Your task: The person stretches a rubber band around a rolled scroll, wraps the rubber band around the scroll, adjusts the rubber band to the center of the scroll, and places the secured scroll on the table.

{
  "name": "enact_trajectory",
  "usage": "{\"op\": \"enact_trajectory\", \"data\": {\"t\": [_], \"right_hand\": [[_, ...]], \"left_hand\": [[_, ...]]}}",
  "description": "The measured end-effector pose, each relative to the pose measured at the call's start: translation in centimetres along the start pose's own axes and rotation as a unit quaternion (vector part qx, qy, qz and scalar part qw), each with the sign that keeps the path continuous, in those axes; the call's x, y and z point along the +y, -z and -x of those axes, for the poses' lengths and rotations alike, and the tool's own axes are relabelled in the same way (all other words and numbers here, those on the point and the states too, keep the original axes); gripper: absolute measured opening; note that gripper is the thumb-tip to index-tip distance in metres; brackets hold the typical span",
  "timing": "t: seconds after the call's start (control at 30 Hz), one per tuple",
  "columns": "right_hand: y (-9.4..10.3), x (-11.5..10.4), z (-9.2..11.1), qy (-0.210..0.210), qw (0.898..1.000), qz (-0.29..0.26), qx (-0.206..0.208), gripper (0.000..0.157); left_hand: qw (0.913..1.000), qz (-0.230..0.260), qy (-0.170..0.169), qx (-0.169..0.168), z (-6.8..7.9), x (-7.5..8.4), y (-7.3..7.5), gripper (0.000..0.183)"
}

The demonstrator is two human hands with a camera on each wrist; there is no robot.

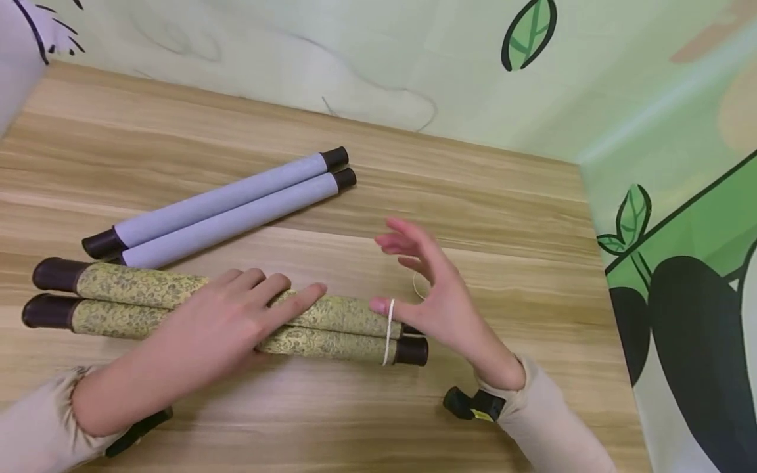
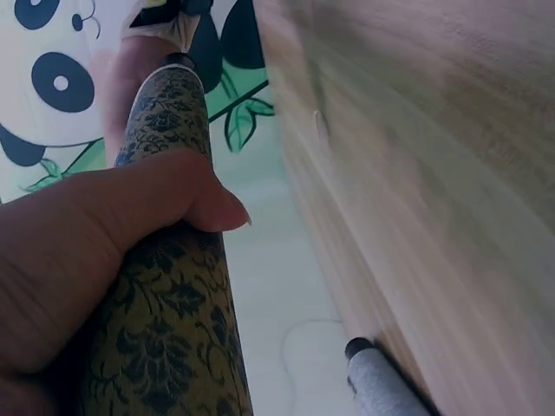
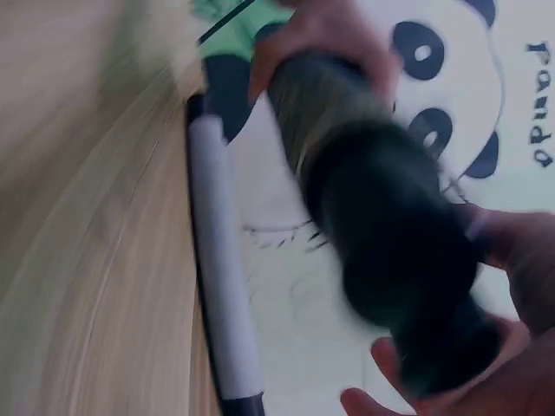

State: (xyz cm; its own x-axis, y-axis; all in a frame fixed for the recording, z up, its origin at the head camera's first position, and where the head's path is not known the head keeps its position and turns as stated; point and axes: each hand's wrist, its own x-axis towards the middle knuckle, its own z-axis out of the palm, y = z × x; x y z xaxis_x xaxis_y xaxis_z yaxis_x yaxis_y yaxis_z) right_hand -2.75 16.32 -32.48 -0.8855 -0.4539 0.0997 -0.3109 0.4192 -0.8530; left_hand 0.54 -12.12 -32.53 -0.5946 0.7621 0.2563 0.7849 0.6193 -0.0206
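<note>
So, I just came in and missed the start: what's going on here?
Someone is handling a pair of yellow patterned rolls. Their left hand grips them partway along; the right hand, opened out, is at the right end, its thumb by a white cord running across both rolls. Two pale blue rolls lie side by side on the wooden table beyond, touched by neither hand.

Can see a pale lavender double-rolled scroll point(image 1: 219, 200) with dark ends lying aslant on the wood-grain table point(image 1: 503, 230); beyond, pale walls point(image 1: 378, 39) bearing green leaves point(image 1: 528, 36), a panda point(image 3: 455, 91) and black lettering point(image 3: 540, 104).
</note>
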Motion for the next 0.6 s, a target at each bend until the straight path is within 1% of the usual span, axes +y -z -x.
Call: {"op": "enact_trajectory", "data": {"t": [0.07,0.13,0.17,0.2,0.23,0.27,0.3,0.33,0.37,0.43,0.47,0.5,0.53,0.57,0.6], "right_hand": [[0.1,-0.7,0.4,0.009,0.998,-0.001,-0.055,0.090],[0.3,-1.3,0.9,0.026,0.993,0.030,-0.111,0.092],[0.4,-1.5,1.2,0.036,0.989,0.051,-0.132,0.094],[0.5,-1.6,1.5,0.046,0.986,0.072,-0.145,0.099],[0.5,-1.8,1.7,0.057,0.982,0.100,-0.149,0.104],[0.5,-1.8,2.0,0.071,0.978,0.134,-0.145,0.108],[0.3,-1.8,2.2,0.084,0.971,0.178,-0.133,0.111],[0.1,-1.6,2.4,0.101,0.962,0.227,-0.118,0.113],[-0.2,-1.5,2.6,0.119,0.948,0.280,-0.098,0.115],[-0.9,-1.0,2.8,0.157,0.910,0.380,-0.052,0.114],[-1.3,-0.7,2.9,0.172,0.894,0.413,-0.032,0.113],[-1.5,-0.5,2.9,0.183,0.883,0.431,-0.015,0.111],[-1.7,-0.2,2.9,0.190,0.879,0.437,-0.003,0.107],[-1.7,0.1,3.0,0.195,0.882,0.430,0.005,0.102],[-1.6,0.4,3.0,0.196,0.888,0.415,0.008,0.099]], "left_hand": [[0.9999,0.005,0.012,0.000,0.0,-0.1,0.1,0.086],[0.9999,0.005,0.015,0.000,0.0,-0.3,0.1,0.087],[0.9998,0.008,0.015,-0.001,0.0,-0.3,0.2,0.088],[0.9998,0.011,0.017,-0.003,0.0,-0.4,0.1,0.091],[0.9997,0.015,0.021,-0.004,0.0,-0.4,0.1,0.092],[0.9994,0.020,0.026,-0.006,0.0,-0.4,0.1,0.094],[0.9991,0.025,0.032,-0.007,0.0,-0.5,0.1,0.095],[0.9988,0.029,0.039,-0.009,0.0,-0.5,0.0,0.096],[0.9985,0.032,0.044,-0.011,-0.1,-0.5,0.0,0.098],[0.9981,0.036,0.048,-0.016,-0.2,-0.5,-0.1,0.100],[0.9981,0.037,0.047,-0.019,-0.3,-0.4,-0.1,0.101],[0.9981,0.037,0.045,-0.022,-0.3,-0.4,-0.1,0.102],[0.9982,0.036,0.042,-0.023,-0.4,-0.3,-0.1,0.103],[0.9985,0.034,0.037,-0.024,-0.4,-0.3,-0.1,0.104],[0.9988,0.031,0.031,-0.024,-0.4,-0.2,-0.1,0.106]]}}
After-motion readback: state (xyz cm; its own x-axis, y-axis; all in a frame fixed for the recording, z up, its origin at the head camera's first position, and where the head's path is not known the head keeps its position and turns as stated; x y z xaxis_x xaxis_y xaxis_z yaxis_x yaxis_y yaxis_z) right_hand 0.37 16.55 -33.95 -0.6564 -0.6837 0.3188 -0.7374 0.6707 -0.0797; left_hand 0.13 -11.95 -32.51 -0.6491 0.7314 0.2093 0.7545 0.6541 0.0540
